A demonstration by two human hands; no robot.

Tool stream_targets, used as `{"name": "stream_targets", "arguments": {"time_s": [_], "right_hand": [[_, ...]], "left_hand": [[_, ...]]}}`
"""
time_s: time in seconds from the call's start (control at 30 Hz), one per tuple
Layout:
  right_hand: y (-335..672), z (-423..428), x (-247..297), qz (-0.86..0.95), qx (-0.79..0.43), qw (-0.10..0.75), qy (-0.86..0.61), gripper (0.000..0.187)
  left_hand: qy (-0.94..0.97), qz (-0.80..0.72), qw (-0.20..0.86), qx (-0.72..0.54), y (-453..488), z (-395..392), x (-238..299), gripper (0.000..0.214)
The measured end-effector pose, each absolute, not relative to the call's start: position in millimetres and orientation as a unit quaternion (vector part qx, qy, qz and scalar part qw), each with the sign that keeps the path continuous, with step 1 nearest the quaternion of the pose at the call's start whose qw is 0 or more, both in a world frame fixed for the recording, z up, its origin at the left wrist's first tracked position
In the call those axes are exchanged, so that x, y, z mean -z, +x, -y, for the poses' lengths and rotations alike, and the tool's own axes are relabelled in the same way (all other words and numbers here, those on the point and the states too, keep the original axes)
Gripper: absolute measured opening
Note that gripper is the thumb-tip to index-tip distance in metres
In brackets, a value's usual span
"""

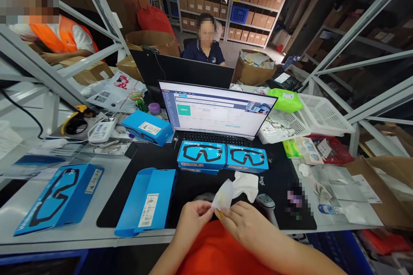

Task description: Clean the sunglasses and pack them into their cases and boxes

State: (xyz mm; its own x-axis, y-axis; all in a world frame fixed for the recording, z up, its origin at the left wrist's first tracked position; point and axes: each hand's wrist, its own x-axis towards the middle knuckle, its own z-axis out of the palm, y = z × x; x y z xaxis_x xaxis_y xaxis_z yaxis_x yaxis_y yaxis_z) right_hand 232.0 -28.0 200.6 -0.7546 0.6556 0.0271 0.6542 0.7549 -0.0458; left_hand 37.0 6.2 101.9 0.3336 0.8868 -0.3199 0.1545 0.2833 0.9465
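My left hand [192,220] and my right hand [242,223] meet at the table's front edge, both pinched on a small translucent white pouch [223,195]. A crumpled white cloth [247,184] lies just behind it on the black desk mat [161,163]. Two blue goggle boxes [222,157] stand side by side in front of the laptop [216,109]. An open blue box [146,202] lies to the left of my hands. A handheld scanner [266,204] rests right of my right hand.
Another blue goggle box [56,197] lies far left and one more [147,126] sits left of the laptop. White baskets [303,118] and a green pouch [285,99] stand at right. A person in dark blue sits behind a monitor [180,71]; someone in orange is at upper left.
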Motion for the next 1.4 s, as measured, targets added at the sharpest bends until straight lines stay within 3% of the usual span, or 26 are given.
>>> {"name": "stream_targets", "arguments": {"time_s": [0.2, 0.4, 0.6, 0.8, 0.97, 1.1, 1.23, 1.4], "right_hand": [[227, 29, -204, 0.943, 0.001, -0.001, -0.333, 0.025], [221, 29, -202, 0.95, -0.012, -0.029, -0.311, 0.01], [221, 26, -196, 0.951, 0.006, -0.041, -0.305, 0.027], [212, 22, -189, 0.951, -0.023, -0.056, -0.303, 0.025], [225, 14, -204, 0.912, -0.18, 0.054, -0.366, 0.047], [246, 13, -210, 0.806, -0.302, 0.164, -0.482, 0.074], [243, 20, -198, 0.794, -0.347, 0.15, -0.476, 0.101], [220, 15, -176, 0.793, -0.325, 0.164, -0.489, 0.102]], "left_hand": [[0.567, -0.513, 0.587, -0.266, 34, -5, -104, 0.031], [0.637, -0.523, 0.53, -0.201, 33, -4, -109, 0.03], [0.644, -0.541, 0.517, -0.159, 33, -5, -118, 0.03], [0.613, -0.515, 0.57, -0.184, 34, -4, -122, 0.03], [0.443, -0.497, 0.691, -0.28, 29, -6, -136, 0.037], [0.319, -0.513, 0.701, -0.379, 22, -6, -149, 0.036], [0.298, -0.513, 0.69, -0.414, 20, -4, -151, 0.035], [0.323, -0.511, 0.689, -0.399, 28, -5, -155, 0.036]]}}
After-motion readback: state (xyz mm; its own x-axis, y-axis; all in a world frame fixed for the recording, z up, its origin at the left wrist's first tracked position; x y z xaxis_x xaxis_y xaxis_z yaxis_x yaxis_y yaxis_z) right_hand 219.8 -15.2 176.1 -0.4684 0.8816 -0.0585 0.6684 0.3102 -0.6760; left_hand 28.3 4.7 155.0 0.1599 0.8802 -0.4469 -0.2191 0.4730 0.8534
